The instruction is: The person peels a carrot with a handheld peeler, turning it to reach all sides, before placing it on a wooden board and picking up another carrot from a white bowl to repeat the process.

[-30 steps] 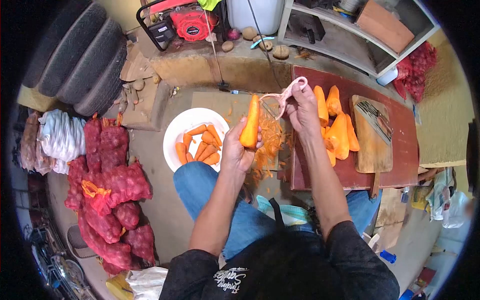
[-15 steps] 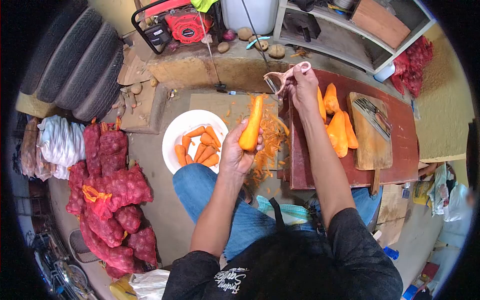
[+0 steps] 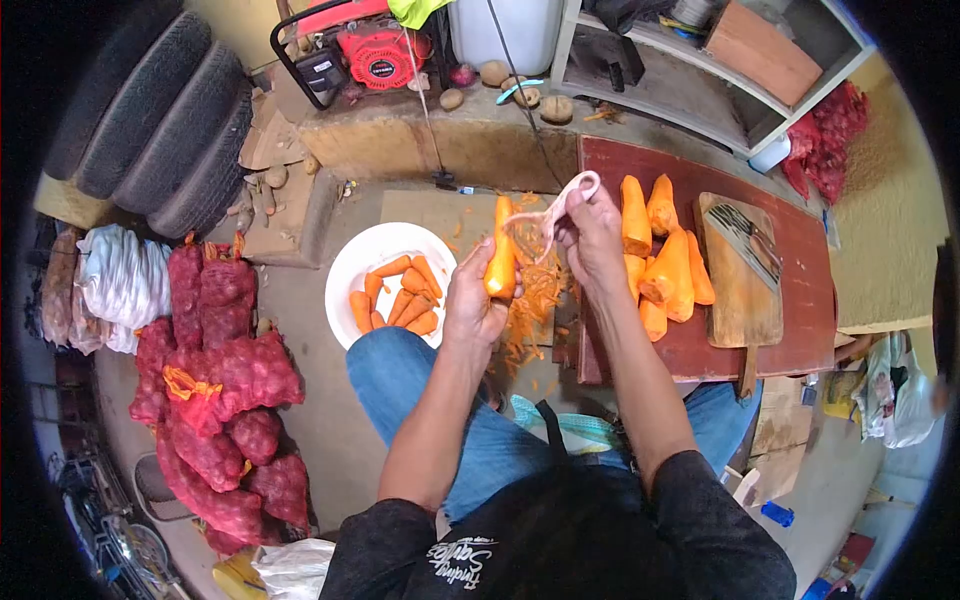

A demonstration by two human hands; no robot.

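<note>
My left hand (image 3: 478, 300) is wrapped round an orange carrot (image 3: 502, 262) held upright over the floor. In my right hand (image 3: 592, 235) is a pale pink peeler (image 3: 552, 222), its head close to the upper part of the carrot; whether it touches cannot be told. Orange peelings (image 3: 535, 310) lie scattered below on a flat sheet of cardboard. To the left, a white basin (image 3: 343, 262) holds several carrots (image 3: 408, 295). Several peeled carrots (image 3: 675, 265) rest on the red table (image 3: 800, 290), beside a wooden board (image 3: 745, 310) with a knife (image 3: 745, 235) on it.
Red mesh sacks of onions (image 3: 235, 380) are piled at the left, near stacked tyres (image 3: 170, 120). A red machine (image 3: 380, 58) and several potatoes (image 3: 556, 109) sit on the ledge ahead. A grey shelf (image 3: 660, 85) stands behind the table.
My right hand has moved down and left, bringing the peeler to the carrot. My left hand has shifted slightly, with the carrot more upright. More carrots on the table now show.
</note>
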